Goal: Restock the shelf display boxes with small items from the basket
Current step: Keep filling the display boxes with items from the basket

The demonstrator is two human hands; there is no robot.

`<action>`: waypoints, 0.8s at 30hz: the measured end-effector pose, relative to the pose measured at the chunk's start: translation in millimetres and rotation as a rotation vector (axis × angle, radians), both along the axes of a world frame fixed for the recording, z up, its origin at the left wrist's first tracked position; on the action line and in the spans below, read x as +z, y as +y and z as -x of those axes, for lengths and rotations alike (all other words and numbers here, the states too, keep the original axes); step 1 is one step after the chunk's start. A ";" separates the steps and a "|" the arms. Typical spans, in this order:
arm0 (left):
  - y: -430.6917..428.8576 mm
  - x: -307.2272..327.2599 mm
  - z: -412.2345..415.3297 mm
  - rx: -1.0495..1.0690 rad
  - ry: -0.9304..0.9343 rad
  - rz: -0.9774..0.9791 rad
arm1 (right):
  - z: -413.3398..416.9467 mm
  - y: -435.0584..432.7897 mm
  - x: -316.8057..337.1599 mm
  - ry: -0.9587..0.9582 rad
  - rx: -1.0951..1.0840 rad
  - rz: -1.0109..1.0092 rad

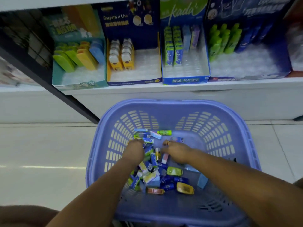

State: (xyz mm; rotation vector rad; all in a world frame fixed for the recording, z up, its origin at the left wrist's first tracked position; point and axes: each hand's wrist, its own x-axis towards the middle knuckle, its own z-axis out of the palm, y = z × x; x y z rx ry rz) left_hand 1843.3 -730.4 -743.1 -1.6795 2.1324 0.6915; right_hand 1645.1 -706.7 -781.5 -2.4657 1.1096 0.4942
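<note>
In the basket [180, 102], the small items [152, 176] are lying heaped left of centre. The left hand [134, 150] and right hand [177, 152] are reaching in, fingers curling down; whether they are gripping anything cannot be told. A green tube [164, 132] is lying just beyond, nearer the right hand, its long axis running left-right and its cap pointing left. The display boxes [185, 79] are standing on the shelf [164, 88].

Purple slotted basket [172, 103] sits on the floor [41, 145] at 6 o'clock, with small items [154, 174] jumbled in its bottom. Open boxes [185, 80] line the shelf [229, 86] at 12, all part-filled at the back.
</note>
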 end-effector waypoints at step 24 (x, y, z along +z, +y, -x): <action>-42.1 -62.0 49.8 -0.232 -0.053 0.189 | 7.9 -7.1 -6.3 -0.013 -0.357 -0.168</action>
